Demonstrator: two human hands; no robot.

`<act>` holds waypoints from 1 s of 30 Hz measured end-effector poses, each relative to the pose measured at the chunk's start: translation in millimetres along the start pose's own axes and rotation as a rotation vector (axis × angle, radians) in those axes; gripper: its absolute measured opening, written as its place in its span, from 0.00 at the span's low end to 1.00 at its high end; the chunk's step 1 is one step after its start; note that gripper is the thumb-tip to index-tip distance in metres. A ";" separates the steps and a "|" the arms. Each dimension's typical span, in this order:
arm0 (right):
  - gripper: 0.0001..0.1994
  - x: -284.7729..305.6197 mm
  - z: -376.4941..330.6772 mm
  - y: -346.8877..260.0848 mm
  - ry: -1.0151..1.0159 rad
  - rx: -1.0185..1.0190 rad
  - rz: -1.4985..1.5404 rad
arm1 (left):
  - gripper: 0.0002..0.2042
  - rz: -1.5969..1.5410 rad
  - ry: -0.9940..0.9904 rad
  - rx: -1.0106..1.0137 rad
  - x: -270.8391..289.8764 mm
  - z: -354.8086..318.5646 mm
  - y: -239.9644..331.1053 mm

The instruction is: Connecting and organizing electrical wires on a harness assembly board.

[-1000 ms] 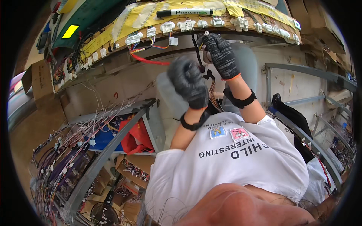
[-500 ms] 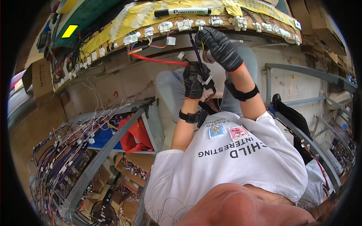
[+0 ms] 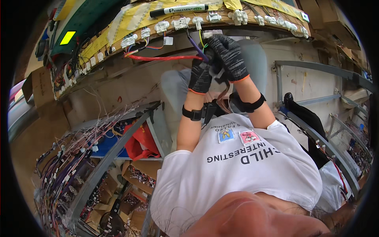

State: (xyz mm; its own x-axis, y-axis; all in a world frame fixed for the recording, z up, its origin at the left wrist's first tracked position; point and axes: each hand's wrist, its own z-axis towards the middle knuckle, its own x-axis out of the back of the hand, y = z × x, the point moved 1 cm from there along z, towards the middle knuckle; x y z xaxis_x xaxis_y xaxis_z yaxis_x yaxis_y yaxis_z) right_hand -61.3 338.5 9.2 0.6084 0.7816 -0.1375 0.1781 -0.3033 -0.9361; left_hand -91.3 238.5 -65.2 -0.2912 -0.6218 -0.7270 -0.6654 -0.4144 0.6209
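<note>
Both hands wear dark grey knitted gloves with orange cuffs. My left hand (image 3: 199,76) is closed round a wire harness, where a thick red cable (image 3: 166,58) and a purple cable (image 3: 196,48) run in from the board. Against it, my right hand (image 3: 231,59) has its fingers curled on the same bundle; the fingertips are partly hidden. A yellow-green wire (image 3: 201,37) drops from a white connector (image 3: 197,20) on the board to the hands. Another pale connector (image 3: 213,33) shows just above my right fingers. Brown wires (image 3: 224,94) hang below the hands.
The wooden board (image 3: 118,32) carries yellow tape, several white connector holders and a black-and-white marker (image 3: 179,10). Left stands a metal rack (image 3: 114,158) hung with many wires, beside a red cloth (image 3: 141,138). A grey metal frame (image 3: 323,67) is at right.
My right hand has come down from the connector on the board to the bundle at my left hand. The yellow-green wire now stretches from the board to the hands. The view has shifted slightly.
</note>
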 end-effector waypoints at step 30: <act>0.20 119.8 -85.8 -60.0 -0.262 0.969 -1.283 | 0.07 2.070 -1.287 -0.552 -64.1 -63.7 -127.7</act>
State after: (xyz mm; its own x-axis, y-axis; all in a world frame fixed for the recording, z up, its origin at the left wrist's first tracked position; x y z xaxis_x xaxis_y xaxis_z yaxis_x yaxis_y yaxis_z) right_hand 67.3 403.6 76.7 0.2938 0.3340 0.8956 -0.1514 0.9414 -0.3014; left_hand 56.1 288.9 -79.3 -0.2445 0.1387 0.9597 0.9187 -0.2835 0.2750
